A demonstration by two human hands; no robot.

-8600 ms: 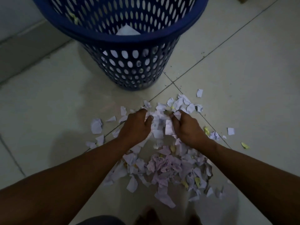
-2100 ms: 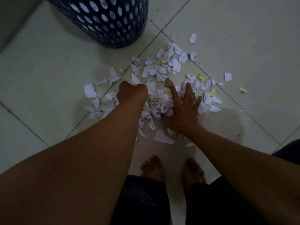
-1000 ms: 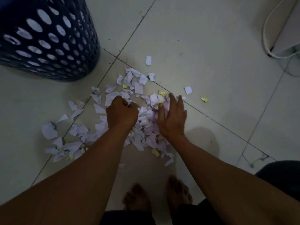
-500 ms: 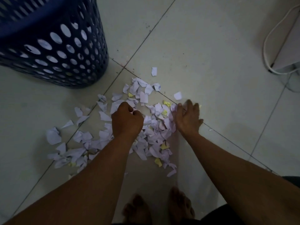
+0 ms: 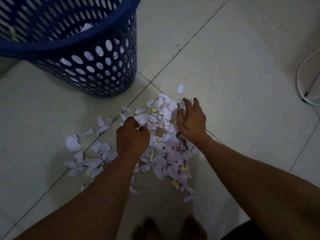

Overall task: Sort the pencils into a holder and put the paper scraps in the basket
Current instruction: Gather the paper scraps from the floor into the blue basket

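The pale tiled floor (image 5: 233, 70) fills the view, its grout lines crossing at about the centre. At eleven o'clock stands the blue perforated basket (image 5: 97, 66), upright on the floor, with white paper showing through its holes and over its rim. My two bare forearms reach in from five and seven o'clock. Between them, just below centre, lies the heap of paper scraps (image 5: 162, 153), mostly white with some pale pink and a few yellow bits, thinning out toward nine o'clock; it sits near the basket but apart from it. My left hand (image 5: 131, 137) rests on the heap's left part, its grip curled into a fist; whether scraps are inside I cannot tell. My right hand (image 5: 192, 122) lies on the heap's right edge, its grip spread, fingers (image 5: 187, 104) pointing to twelve. One lone scrap (image 5: 180, 88) lies just past them. My bare toes show at six o'clock
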